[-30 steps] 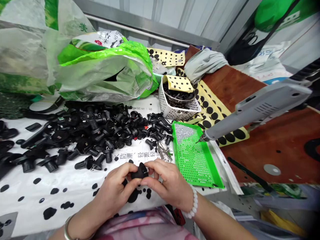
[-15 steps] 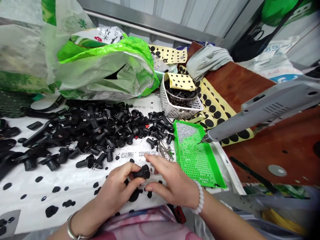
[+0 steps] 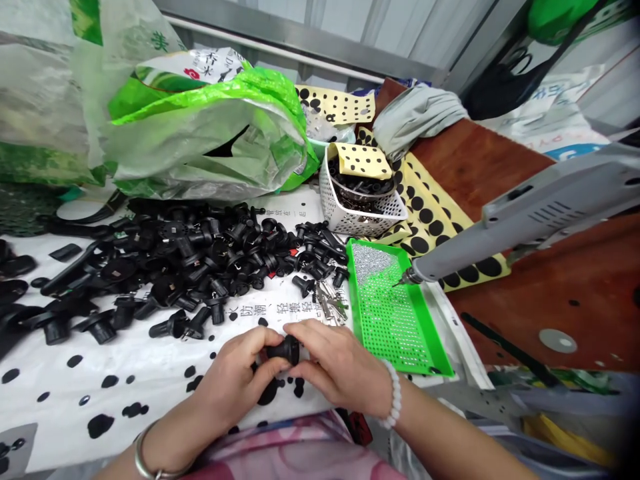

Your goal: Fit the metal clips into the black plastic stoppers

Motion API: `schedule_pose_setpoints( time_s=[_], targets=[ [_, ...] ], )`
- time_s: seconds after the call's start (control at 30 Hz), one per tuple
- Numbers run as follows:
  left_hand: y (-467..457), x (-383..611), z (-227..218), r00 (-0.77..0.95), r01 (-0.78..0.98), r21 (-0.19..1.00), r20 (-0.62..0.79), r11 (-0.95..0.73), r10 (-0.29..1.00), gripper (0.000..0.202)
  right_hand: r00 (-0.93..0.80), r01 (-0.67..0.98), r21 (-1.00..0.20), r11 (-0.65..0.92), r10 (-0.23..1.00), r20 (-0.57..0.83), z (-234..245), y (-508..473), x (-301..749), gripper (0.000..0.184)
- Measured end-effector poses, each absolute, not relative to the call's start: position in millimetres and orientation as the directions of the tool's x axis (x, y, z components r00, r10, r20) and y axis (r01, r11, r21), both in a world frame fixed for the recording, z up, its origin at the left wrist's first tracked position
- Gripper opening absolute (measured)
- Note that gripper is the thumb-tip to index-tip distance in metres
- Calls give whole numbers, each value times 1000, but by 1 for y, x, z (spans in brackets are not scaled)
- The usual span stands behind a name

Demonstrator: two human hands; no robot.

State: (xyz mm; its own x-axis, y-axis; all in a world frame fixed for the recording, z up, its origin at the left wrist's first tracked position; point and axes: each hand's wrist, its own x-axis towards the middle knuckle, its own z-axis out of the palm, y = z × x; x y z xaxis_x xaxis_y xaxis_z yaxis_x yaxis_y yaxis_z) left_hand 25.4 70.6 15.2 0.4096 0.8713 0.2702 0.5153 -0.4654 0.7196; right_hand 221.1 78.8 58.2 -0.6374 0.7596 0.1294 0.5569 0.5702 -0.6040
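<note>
My left hand (image 3: 235, 380) and my right hand (image 3: 340, 367) meet near the table's front edge, both pinched on one small black plastic part (image 3: 284, 349) held between the fingertips. Just beyond them lies a small cluster of metal pins (image 3: 330, 303). A wide pile of black plastic parts (image 3: 200, 260) spreads across the white printed sheet (image 3: 125, 373) behind my left hand. To the right of my right hand stands a green perforated tray (image 3: 395, 313) with tiny silver screws heaped at its far end.
A grey electric screwdriver (image 3: 525, 213) hangs over the tray from the right. A white basket (image 3: 360, 200) of black parts, yellow sheets of black dot stickers (image 3: 440, 227) and big plastic bags (image 3: 200, 133) stand at the back. Brown tabletop (image 3: 550, 293) lies to the right.
My right hand opened and reached toward the metal pins half a second ago, then came back and closed on the black part again. My left hand kept hold of it throughout.
</note>
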Motion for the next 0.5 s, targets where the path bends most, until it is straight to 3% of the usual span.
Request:
schedule_pose_setpoints(
  time_s=[0.13, 0.27, 0.5],
  targets=[
    [70, 23, 9, 489, 546, 541, 413, -639, 768, 9, -603, 568, -677, 468, 796, 44, 51, 76, 215, 31],
    [69, 19, 2, 526, 572, 429, 462, -699, 714, 12, -579, 556, -711, 431, 814, 40, 43, 71, 210, 26],
    [62, 17, 3, 573, 575, 467, 356, -672, 738, 14, -539, 471, -844, 258, 841, -43, 40, 70, 208, 21]
  ],
)
